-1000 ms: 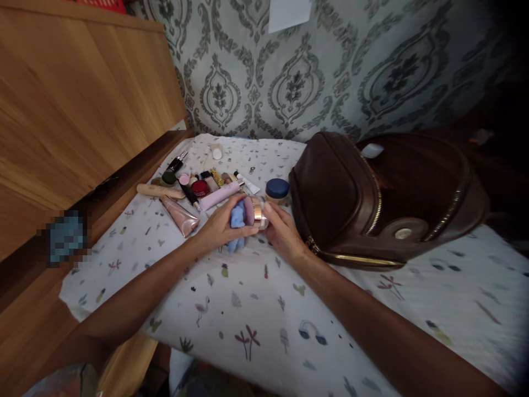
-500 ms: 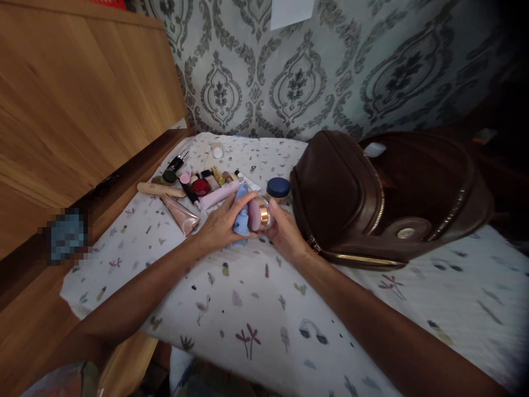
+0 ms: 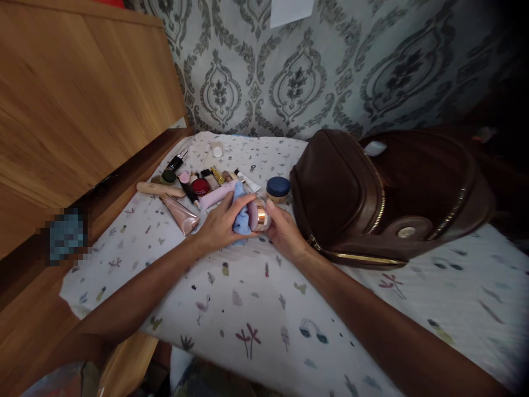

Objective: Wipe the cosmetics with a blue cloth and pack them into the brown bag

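Note:
Between my two hands is a round cosmetic jar (image 3: 260,215) with a pinkish end and a shiny gold band, tipped on its side. My left hand (image 3: 219,226) is closed around a light blue cloth (image 3: 241,220) that presses against the jar's pink end. My right hand (image 3: 286,229) grips the jar's other end, with the thumb on top. Just behind the right hand stands a jar with a dark blue lid (image 3: 278,186). A lilac tube (image 3: 215,194) lies beyond the left hand, partly hidden by the cloth.
A large brown leather bag (image 3: 339,193) with gold zips stands open at the right. Several cosmetics lie at the left, among them a rose-gold tube (image 3: 182,214), a red jar (image 3: 200,187) and a beige long item (image 3: 160,189). A wooden cabinet (image 3: 91,94) borders the left side.
The jar has shifted and turned slightly in my hands, its gold band a little further left. Both hands keep nearly the same place; the other things have not moved.

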`<state>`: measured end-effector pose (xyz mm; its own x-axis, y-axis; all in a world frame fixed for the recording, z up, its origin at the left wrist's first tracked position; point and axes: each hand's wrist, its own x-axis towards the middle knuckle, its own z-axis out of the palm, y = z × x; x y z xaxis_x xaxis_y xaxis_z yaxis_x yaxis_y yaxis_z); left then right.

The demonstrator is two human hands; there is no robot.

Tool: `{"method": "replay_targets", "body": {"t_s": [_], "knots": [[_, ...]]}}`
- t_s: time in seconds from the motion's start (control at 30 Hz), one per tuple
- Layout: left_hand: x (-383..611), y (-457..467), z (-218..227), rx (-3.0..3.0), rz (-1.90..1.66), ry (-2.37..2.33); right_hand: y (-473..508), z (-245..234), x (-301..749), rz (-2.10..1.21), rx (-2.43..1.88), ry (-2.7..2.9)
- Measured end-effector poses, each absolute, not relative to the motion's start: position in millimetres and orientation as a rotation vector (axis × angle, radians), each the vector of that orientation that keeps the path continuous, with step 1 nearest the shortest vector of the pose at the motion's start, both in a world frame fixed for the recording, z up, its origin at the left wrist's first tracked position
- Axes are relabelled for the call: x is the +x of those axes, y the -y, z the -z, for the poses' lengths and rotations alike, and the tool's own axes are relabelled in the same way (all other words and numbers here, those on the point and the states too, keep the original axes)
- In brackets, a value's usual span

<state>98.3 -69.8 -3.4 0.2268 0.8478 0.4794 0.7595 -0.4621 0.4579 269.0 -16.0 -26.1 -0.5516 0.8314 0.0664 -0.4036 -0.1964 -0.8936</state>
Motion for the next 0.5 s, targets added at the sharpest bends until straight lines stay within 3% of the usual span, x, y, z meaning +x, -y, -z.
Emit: {"method": "replay_targets", "body": {"t_s": [0.5], "knots": [[97.2, 64.2, 6.2, 2.065, -1.173, -1.373, 15.8, 26.8, 272.0, -1.827, -0.592, 1.219]]}}
